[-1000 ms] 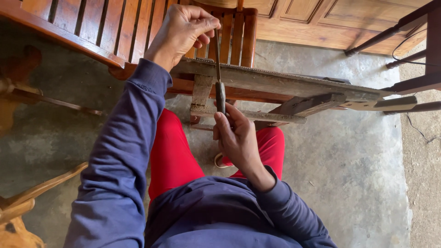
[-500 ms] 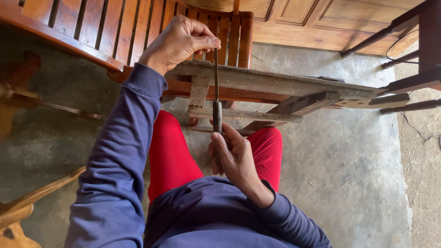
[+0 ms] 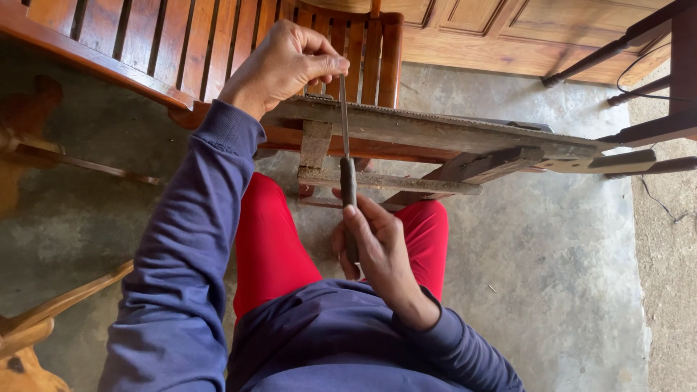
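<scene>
Step in hand: filing, by the look of it. A slim metal file lies across the edge of a worn wooden board, held at both ends.
Left hand: at 12 o'clock from the body, fingertips pinched together on the file's far tip, just above the board's edge.
Right hand: at 6 o'clock from the board, wrapped shut around the file's dark handle, index finger laid along it.
File position: nearly upright in the view, running from the left hand down to the right hand, touching the board near its left end.
Board: grey, rough, resting on a wooden frame above the red trousers.
Around: a slatted wooden chair at 11 o'clock, concrete floor at 3 o'clock.
Next move calls for: I judge an even 2-handed stroke, pressure level at both ends so the file stays flat on the edge.
</scene>
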